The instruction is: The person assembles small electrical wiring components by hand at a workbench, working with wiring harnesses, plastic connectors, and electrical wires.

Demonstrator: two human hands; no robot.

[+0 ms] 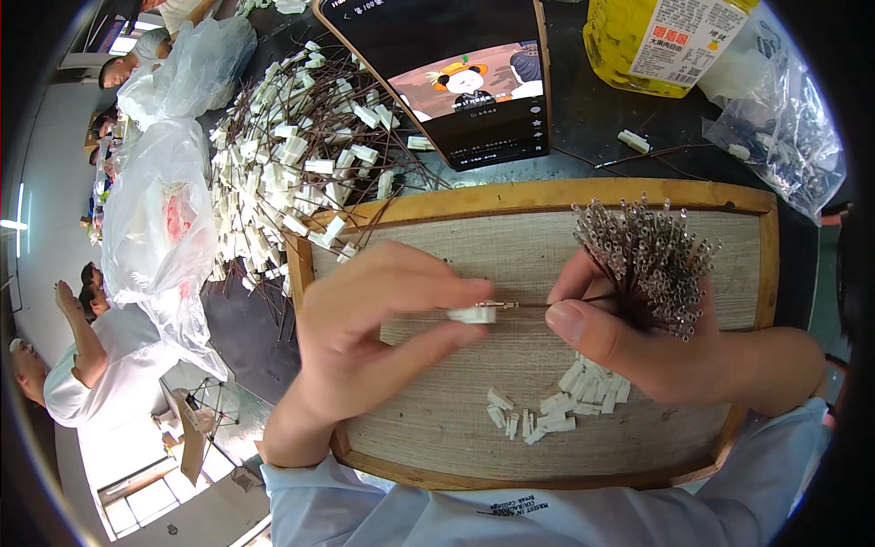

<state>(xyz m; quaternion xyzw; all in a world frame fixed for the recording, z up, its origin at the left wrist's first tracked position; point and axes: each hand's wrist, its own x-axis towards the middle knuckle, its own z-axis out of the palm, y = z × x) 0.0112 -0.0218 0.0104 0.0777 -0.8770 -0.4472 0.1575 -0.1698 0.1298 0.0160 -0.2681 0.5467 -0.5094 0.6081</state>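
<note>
Observed a rectangular board (547, 194) with tan wooden frame and grey-beige, finely grained face. Noted at its far left corner a tangled heap (283, 164) of thin brown leads with blocky, matte white ends. Found the left hand (360, 319) above the board, bent at the wrist, arched, pinching a small white housing (476, 315) between thumb and forefinger. Found the right hand (643, 351) opposite, turned inward, closed around a wire bundle (645, 260) fanned into a dense, glinting metal crown; also gripping one straight brown wire (534, 304) at the fingertips. Recorded on the board below a scatter of oblong plastic pieces (592, 383). Recorded last a slim metal terminal (503, 304) at the wire's end, beside the white housing; unable to tell whether seated.
</note>
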